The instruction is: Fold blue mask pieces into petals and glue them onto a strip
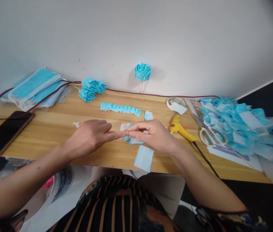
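My right hand [154, 135] pinches a light blue strip of mask fabric [144, 157] that lies on the wooden table [54, 129] and hangs over its front edge. My left hand [90, 137] reaches in from the left with its index finger stretched out, and the fingertip presses on the folded end of the strip beside my right fingertips. A pleated blue strip [120, 108] lies just behind both hands.
Around the hands lie a yellow glue gun [181, 128] with black cord, scissors [212, 135], a heap of blue and white scraps [242, 125], a tape roll [176, 103], a mask stack [33, 87], a phone [4, 132], blue fabric flowers [91, 88] and one flower [142, 72] against the wall.
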Demonstrator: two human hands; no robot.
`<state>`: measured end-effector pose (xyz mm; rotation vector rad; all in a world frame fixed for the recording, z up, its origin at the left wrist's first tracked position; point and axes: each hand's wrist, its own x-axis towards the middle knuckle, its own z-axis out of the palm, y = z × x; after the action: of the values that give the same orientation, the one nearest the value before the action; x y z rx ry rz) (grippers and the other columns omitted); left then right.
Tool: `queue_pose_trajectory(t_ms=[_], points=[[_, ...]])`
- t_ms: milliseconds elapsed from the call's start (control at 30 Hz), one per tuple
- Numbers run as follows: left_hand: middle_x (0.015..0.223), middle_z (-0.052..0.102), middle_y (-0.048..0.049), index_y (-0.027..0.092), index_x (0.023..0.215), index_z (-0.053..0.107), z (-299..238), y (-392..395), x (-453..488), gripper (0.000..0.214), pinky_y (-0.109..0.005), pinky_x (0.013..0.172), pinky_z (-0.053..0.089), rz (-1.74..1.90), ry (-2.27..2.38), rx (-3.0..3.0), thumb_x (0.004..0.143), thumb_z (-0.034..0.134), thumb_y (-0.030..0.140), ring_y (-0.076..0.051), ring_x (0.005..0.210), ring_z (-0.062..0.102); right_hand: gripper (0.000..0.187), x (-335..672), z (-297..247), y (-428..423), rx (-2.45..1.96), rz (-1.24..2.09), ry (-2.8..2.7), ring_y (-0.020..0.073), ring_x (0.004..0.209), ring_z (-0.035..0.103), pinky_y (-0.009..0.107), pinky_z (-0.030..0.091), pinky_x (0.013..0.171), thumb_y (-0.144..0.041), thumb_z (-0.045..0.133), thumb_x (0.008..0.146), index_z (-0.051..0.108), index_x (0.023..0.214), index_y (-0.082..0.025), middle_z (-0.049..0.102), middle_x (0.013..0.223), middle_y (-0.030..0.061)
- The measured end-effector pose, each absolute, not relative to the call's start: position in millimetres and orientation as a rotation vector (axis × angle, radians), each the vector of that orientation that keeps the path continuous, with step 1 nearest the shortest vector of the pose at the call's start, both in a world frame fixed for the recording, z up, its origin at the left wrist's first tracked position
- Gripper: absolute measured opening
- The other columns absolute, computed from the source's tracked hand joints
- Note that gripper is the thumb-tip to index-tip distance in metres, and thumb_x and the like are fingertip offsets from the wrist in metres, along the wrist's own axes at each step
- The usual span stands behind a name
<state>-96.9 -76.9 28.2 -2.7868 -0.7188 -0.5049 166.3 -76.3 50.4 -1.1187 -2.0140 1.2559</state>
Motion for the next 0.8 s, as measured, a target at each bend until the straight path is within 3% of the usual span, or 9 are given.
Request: queue_pose_trajectory(t_ms=[167, 333, 467, 600, 700, 800], points=[[0.07, 0.054, 0.0007, 0.042, 0.138, 0.057, 36, -74, -94, 0.056, -0.028, 0.058, 0.028, -0.488, -0.677, -2.856, 0.098, 0.04, 0.007, -0.015, 0.064, 0.046, 0.021, 170, 49, -76, -1.035, 1.494, -1.921, 0.0132, 0.072, 0.067, 0.026, 0.05, 0.066, -0.032, 0.062, 0.089, 0.077, 0.081, -0.02, 0.077, 0.083, 0.0029], [0.069, 0.054, 0.002, 0.041, 0.133, 0.061, 35, -74, -89, 0.052, -0.027, 0.056, 0.029, -0.581, -0.72, -2.899, 0.097, 0.042, 0.008, -0.014, 0.062, 0.046, 0.017, 167, 47, -79, -1.037, 1.48, -1.82, 0.0091, 0.063, 0.061, 0.021, 0.046, 0.059, -0.028, 0.063, 0.086, 0.073, 0.075, -0.019, 0.072, 0.071, -0.0006], [0.068, 0.055, 0.0035, 0.03, 0.131, 0.061, 32, -76, -78, 0.037, -0.024, 0.055, 0.034, -1.094, -1.044, -2.947, 0.096, 0.054, 0.019, -0.011, 0.058, 0.047, 0.025, 167, 30, -74, -1.046, 1.632, -1.458, 0.0086, 0.06, 0.06, 0.022, 0.05, 0.061, -0.042, 0.069, 0.084, 0.074, 0.077, -0.018, 0.073, 0.072, 0.001], [0.062, 0.051, 0.0051, 0.02, 0.098, 0.064, 37, -72, -66, 0.014, -0.021, 0.05, 0.038, -1.85, -1.703, -3.016, 0.088, 0.067, 0.028, -0.009, 0.052, 0.045, 0.032, 171, 20, -70, -1.034, 1.75, -1.227, 0.0097, 0.06, 0.062, 0.024, 0.051, 0.061, -0.049, 0.074, 0.08, 0.077, 0.081, -0.018, 0.074, 0.071, 0.0023], [0.062, 0.056, 0.0038, 0.018, 0.077, 0.057, 38, -67, -60, 0.023, -0.021, 0.051, 0.042, -2.196, -1.967, -2.965, 0.079, 0.076, 0.031, -0.008, 0.053, 0.049, 0.032, 171, 21, -70, -1.007, 1.788, -1.191, 0.0097, 0.06, 0.063, 0.023, 0.05, 0.061, -0.049, 0.074, 0.079, 0.078, 0.08, -0.017, 0.074, 0.071, 0.0029], [0.066, 0.066, -0.0005, 0.017, 0.074, 0.06, 35, -65, -59, 0.026, -0.024, 0.059, 0.049, -2.263, -2.112, -2.938, 0.075, 0.081, 0.033, -0.011, 0.06, 0.058, 0.032, 166, 22, -69, -0.994, 1.822, -1.185, 0.0095, 0.062, 0.065, 0.022, 0.05, 0.061, -0.048, 0.073, 0.081, 0.079, 0.084, -0.017, 0.076, 0.074, 0.0038]])
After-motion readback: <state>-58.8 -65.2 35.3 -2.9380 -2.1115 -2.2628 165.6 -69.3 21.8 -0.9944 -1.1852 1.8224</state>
